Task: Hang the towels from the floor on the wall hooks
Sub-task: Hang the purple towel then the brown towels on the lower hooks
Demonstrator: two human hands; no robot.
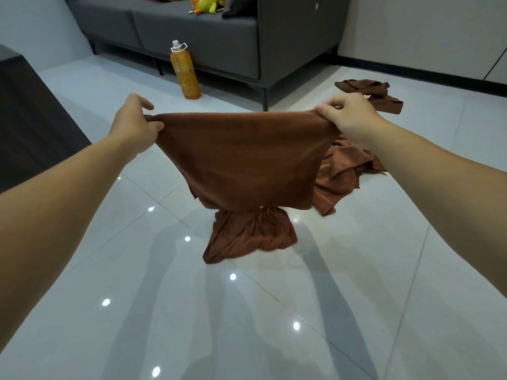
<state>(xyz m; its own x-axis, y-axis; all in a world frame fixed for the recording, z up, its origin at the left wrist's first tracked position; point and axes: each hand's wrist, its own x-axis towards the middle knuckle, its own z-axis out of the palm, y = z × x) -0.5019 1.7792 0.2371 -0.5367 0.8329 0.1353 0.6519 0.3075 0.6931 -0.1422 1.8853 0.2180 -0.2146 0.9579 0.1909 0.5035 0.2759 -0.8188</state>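
Left hand [134, 124]: closed in a pinch on the left top corner of the held towel [241, 163], index finger lifted clear.
Right hand [348, 116]: fingers curled tight over the right top corner.
Held towel: stretched between both hands, lower end bunched on the floor [356, 283].
Second towel [343, 171]: crumpled on the tiles, behind the held one.
Third towel [367, 90]: lying farther back, near the sofa [219, 37].
Bottle [186, 72]: upright before the sofa.
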